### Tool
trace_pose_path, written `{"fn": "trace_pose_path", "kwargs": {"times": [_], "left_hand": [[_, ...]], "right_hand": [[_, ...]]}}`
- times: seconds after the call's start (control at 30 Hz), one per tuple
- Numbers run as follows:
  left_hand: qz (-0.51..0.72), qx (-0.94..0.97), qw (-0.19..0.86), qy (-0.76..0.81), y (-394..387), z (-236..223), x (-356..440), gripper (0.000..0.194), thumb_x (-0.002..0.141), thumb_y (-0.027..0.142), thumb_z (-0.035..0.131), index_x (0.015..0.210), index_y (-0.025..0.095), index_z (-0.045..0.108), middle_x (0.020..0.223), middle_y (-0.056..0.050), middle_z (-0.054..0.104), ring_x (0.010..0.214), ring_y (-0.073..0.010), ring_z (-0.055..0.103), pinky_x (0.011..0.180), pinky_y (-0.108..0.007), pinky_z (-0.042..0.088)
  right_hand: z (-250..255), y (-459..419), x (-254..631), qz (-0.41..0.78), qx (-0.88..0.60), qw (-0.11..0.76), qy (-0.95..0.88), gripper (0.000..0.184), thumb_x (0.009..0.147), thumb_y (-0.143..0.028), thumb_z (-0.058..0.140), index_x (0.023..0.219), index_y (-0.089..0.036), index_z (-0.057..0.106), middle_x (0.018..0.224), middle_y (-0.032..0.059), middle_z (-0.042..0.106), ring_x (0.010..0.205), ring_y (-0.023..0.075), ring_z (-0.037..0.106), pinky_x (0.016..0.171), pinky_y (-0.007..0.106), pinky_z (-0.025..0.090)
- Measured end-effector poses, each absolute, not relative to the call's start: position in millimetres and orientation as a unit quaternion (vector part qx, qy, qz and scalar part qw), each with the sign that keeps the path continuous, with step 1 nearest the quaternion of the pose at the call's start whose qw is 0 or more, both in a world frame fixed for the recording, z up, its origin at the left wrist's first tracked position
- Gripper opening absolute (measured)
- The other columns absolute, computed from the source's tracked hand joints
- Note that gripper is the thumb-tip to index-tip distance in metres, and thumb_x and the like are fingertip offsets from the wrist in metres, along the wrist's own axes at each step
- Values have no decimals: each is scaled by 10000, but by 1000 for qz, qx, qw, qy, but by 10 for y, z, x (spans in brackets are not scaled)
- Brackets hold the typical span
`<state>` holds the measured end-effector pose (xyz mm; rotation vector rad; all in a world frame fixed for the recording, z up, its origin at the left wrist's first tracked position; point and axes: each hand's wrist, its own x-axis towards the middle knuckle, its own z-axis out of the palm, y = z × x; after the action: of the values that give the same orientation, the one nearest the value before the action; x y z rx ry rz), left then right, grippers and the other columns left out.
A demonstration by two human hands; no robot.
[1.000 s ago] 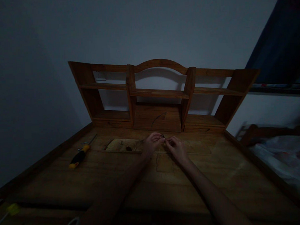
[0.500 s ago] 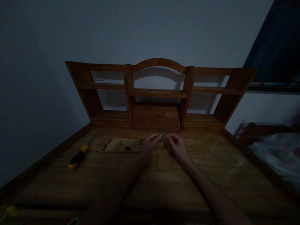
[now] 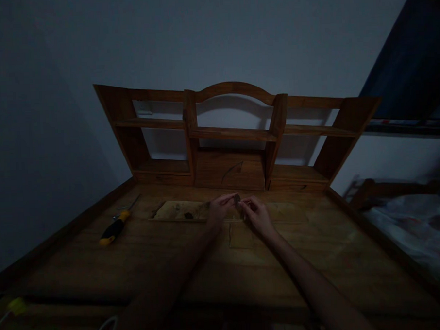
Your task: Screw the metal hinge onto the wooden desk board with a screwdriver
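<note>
Between my two hands, above the middle of the wooden desk (image 3: 166, 264), is a small dark metal-looking piece (image 3: 237, 199); the dim light hides what kind it is. My left hand (image 3: 219, 209) pinches it from the left side with closed fingertips. From the right, the closed fingers of my right hand (image 3: 256, 212) grip it as well. A screwdriver (image 3: 114, 230) with a black and yellow handle lies to the left on the desk, its shaft pointing away from me. Small metal bits (image 3: 116, 216) lie beside it.
A wooden shelf unit (image 3: 235, 133) stands along the desk's back edge against the wall. Worn, peeled patches (image 3: 178, 210) mark the desktop. A white cable (image 3: 103, 328) and a yellow object (image 3: 16, 306) are at the lower left. White bedding (image 3: 416, 229) lies beyond the right edge.
The small piece has turned between my fingers and now looks darker and narrower. My hands stay almost in place; the view has shifted slightly.
</note>
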<state>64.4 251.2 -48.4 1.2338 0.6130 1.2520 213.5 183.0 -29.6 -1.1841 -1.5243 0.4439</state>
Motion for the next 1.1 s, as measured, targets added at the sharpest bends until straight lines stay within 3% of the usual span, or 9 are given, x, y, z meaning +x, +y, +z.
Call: {"fn": "trace_pose_path", "kwargs": {"times": [0.23, 0.4, 0.57, 1.1], "left_hand": [[508, 533, 633, 238, 2515, -473, 668, 432, 705, 406, 796, 1031, 132, 725, 1148, -132, 703, 1083, -271, 655, 1029, -450, 474], [494, 542, 643, 221, 2526, -489, 679, 469, 723, 443, 778, 1068, 137, 697, 1186, -138, 684, 1099, -273, 646, 996, -442, 490], [518, 581, 581, 237, 2535, -472, 673, 393, 736, 413, 766, 1004, 134, 698, 1077, -119, 720, 1016, -232, 671, 970, -390, 500], [508, 589, 563, 279, 2441, -410, 691, 378, 696, 365, 795, 983, 126, 742, 1050, -113, 740, 974, -252, 703, 946, -403, 536]], "right_hand": [[-271, 1824, 2150, 122, -497, 535, -672, 207, 946, -373, 530, 929, -211, 658, 932, 57, 661, 880, 202, 606, 805, 316, 452], [-261, 1812, 2166, 94, -510, 522, -677, 174, 944, -344, 532, 899, -208, 631, 873, 37, 642, 776, 176, 588, 712, 291, 441], [-249, 1796, 2164, 76, -520, 512, -680, 158, 937, -331, 541, 871, -206, 613, 829, 20, 622, 720, 157, 572, 653, 267, 426], [-218, 1780, 2208, -8, -538, 495, -683, 165, 964, -313, 501, 888, -206, 600, 844, 26, 600, 746, 162, 559, 681, 279, 405]]}}
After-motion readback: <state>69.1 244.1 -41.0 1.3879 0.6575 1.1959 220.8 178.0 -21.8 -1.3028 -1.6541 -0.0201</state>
